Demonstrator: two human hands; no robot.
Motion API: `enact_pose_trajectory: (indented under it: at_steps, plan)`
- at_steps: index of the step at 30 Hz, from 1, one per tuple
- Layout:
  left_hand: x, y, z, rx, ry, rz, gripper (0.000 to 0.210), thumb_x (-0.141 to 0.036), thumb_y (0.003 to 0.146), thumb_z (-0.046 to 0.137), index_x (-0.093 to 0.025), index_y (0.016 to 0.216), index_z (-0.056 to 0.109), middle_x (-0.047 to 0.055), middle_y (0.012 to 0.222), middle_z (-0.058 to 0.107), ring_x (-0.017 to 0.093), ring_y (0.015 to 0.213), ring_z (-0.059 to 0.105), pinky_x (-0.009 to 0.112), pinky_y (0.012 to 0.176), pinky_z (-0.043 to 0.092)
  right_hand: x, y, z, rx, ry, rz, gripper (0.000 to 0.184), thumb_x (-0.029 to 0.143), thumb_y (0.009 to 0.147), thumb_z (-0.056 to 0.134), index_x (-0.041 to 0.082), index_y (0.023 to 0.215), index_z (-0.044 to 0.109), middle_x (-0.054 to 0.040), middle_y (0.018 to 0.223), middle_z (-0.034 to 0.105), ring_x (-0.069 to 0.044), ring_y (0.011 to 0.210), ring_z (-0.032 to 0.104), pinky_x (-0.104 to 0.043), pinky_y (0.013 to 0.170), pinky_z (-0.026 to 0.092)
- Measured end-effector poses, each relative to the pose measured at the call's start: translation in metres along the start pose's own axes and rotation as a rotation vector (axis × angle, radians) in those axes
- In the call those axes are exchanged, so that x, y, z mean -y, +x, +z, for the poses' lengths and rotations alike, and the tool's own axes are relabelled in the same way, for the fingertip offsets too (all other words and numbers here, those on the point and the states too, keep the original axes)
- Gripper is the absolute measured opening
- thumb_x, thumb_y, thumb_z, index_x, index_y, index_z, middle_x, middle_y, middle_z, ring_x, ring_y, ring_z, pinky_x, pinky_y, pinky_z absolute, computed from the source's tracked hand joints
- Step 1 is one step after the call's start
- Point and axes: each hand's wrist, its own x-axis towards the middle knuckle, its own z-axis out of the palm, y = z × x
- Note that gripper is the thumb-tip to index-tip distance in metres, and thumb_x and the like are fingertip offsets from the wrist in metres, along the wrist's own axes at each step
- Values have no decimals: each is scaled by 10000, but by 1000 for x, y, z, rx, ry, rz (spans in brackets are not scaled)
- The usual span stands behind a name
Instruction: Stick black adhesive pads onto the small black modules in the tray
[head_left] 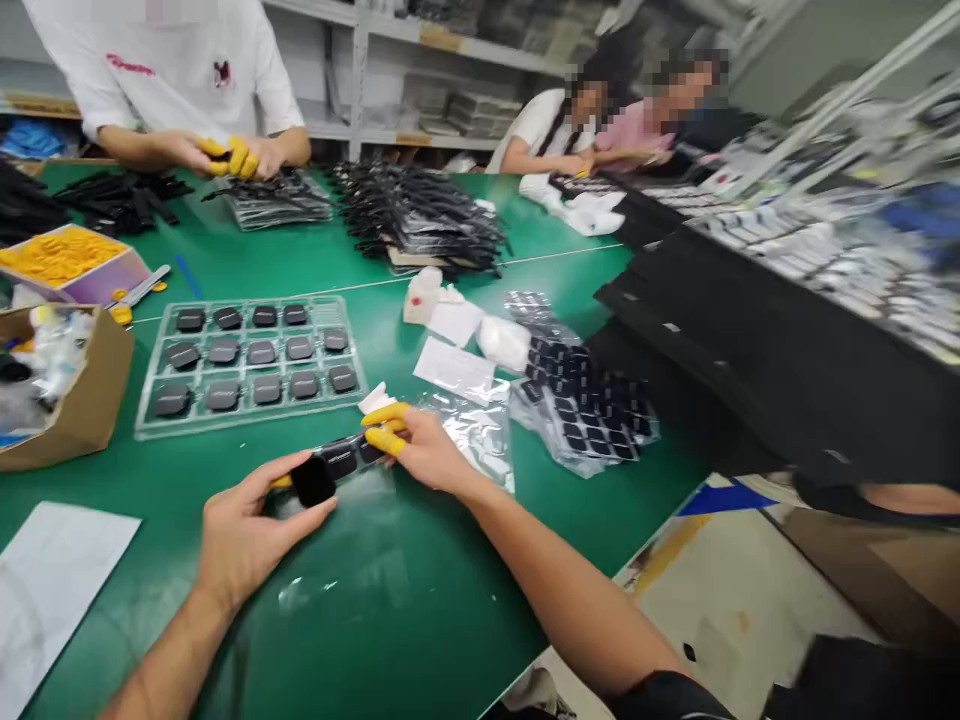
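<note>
My left hand point(251, 515) grips a black, rounded-square piece like a watch screen point(313, 482) between thumb and fingers. My right hand point(420, 440), with yellow finger cots on its fingertips, pinches the far end of a strip of black square stickers point(343, 460). The strip's near end meets the black piece; whether they are stuck together I cannot tell. Just beyond both hands lies a clear plastic tray point(251, 425) holding several dark rounded-square pieces point(223, 397) in its compartments. A small crumpled white paper point(375, 398) is right behind my right fingertips.
More sheets of black square stickers point(592, 425) lie to the right, beside clear plastic bags point(480, 430). On the left stand a cardboard box point(82, 400) and a box of yellow finger cots point(64, 255). Stacked black straps point(427, 215) lie further back. Co-workers point(187, 80) sit across the table.
</note>
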Motion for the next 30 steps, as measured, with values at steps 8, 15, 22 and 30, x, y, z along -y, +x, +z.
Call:
enact_pose_trajectory:
  at_steps: [8,15,22,30]
  plan:
    - [-3,4,2,122,-209,-217,540,-347,672,909,-187,1169,775,92,1052,826,264,920,795,371,826,670,1,-1,-9,-77,-25,-126,346,564,743,827,256,838,701,-57,1043,736,-207,859,672,-351,688,552]
    - [-1,3,5,209,-124,-172,465,-287,711,865,-269,1168,783,17,1018,828,226,938,780,329,854,626,25,-16,-13,-68,228,-120,330,610,727,849,327,821,707,21,802,678,-138,625,536,-338,618,477]
    - [-2,3,5,235,-93,-102,505,-237,705,852,-264,1204,773,-5,1101,825,219,1003,777,294,894,610,18,-22,49,-62,136,117,463,558,553,956,230,810,753,-34,873,752,-186,812,664,-352,778,558]
    - [-1,3,7,253,-62,-56,501,-243,712,865,-267,1203,771,-18,1135,821,195,1006,777,264,912,602,14,-21,52,-109,143,146,482,582,535,957,232,798,754,-48,915,769,-200,838,693,-379,821,591]
